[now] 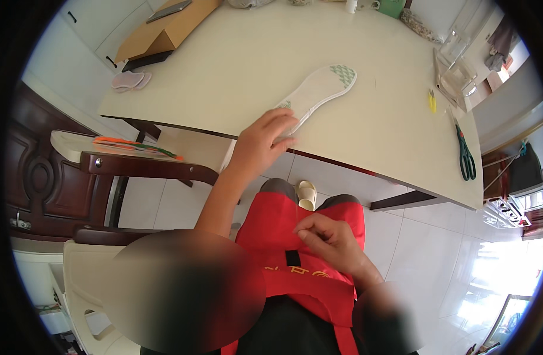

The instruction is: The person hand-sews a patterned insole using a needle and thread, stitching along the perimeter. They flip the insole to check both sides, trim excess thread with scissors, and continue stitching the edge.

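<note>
A white insole [319, 89] with green patterned patches lies slantwise on the table, its near end at the front edge. My left hand [264, 141] is closed round that near end, fingers over the top and thumb at the edge side; part of the insole is hidden under it. Above my lap, in front of the red apron [271, 228], my right hand [330, 241] is held with thumb and forefinger pinched together. Whatever it may hold is too small to make out.
On the cream table [236, 65] are green-handled scissors [465, 155] and a small yellow cutter [432, 101] at right. Pinkish pads [128, 81] and a cardboard box [165, 38] sit at left. Orange and green strands [138, 148] lie by the chair arm [147, 168].
</note>
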`<state>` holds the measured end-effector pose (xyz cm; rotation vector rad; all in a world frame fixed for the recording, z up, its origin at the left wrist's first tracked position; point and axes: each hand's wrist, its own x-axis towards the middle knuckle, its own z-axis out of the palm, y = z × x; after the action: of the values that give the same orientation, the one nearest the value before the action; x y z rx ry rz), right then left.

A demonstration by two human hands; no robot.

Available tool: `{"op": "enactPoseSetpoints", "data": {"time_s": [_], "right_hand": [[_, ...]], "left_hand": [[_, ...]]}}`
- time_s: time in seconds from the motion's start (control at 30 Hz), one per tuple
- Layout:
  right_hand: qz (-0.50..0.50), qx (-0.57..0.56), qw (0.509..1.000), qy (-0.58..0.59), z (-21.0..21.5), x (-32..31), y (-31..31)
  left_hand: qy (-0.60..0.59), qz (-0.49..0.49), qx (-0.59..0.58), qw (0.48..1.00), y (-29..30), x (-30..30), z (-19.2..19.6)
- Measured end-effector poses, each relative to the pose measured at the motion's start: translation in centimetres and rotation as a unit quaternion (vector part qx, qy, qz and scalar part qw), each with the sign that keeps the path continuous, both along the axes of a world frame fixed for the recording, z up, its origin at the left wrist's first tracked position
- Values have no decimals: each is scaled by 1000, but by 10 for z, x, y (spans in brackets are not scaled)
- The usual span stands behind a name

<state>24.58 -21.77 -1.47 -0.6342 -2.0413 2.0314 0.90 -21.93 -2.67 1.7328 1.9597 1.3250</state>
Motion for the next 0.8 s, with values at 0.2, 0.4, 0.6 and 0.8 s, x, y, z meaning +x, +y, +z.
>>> {"op": "enactPoseSetpoints", "data": {"time_s": [0.2,0.4,0.6,0.8], "right_hand": [[102,328,939,23,12,-13,16],[-147,480,862,78,17,-75,107],[-129,502,855,10,3,-98,123],[-131,498,857,15,-1,-99,123]], "left_hand": [[91,-32,165,982,-12,-7,-22],[57,-24,190,980,-10,-4,-25],[-178,9,159,971,-20,-3,-16],[-411,85,183,889,-6,-7,1]]}}
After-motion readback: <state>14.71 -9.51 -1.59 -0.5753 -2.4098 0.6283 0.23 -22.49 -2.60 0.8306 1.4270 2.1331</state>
